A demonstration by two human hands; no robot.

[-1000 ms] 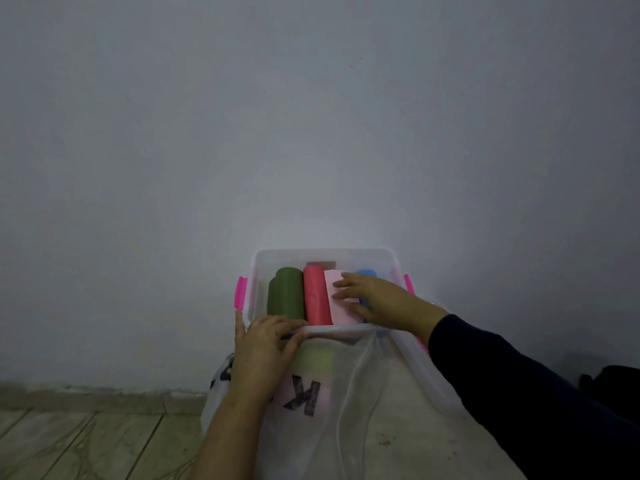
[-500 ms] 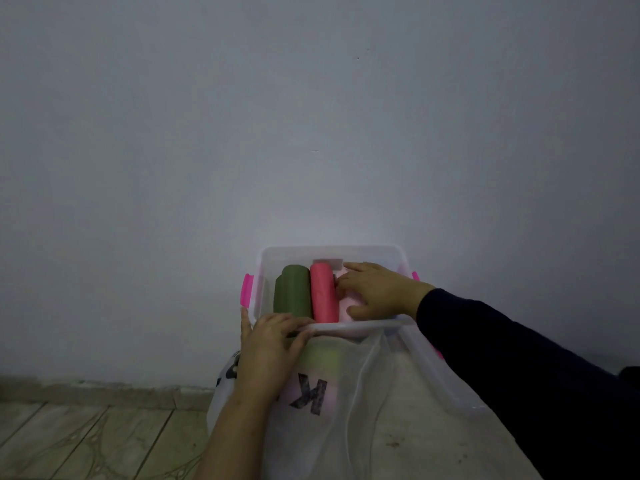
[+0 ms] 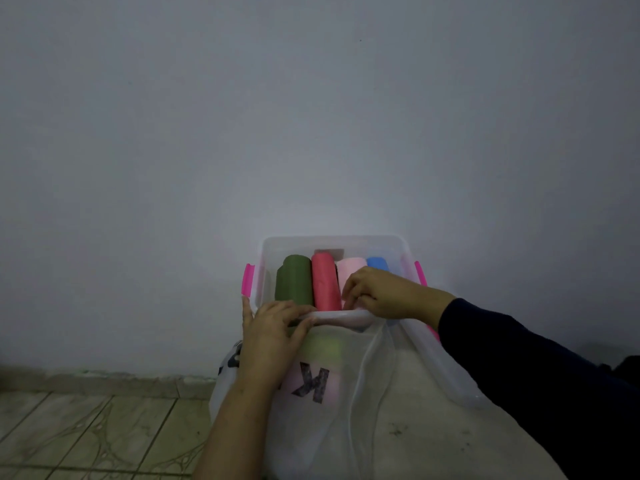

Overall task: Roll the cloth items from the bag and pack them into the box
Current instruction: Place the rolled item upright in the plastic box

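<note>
Right hand (image 3: 377,292) drawn nearer, fingers now curled on pink roll (image 3: 349,271), blue roll (image 3: 377,263) uncovered, left hand (image 3: 272,332) unchanged, gripping box (image 3: 332,242) rim

Clear plastic box (image 3: 332,242) with pink side latches sits against the wall. Four cloth rolls lie side by side in it: olive green roll (image 3: 294,280), red roll (image 3: 325,282), pale pink roll (image 3: 349,271), blue roll (image 3: 376,263). The translucent bag (image 3: 346,393) slumps just in front, open.
</note>
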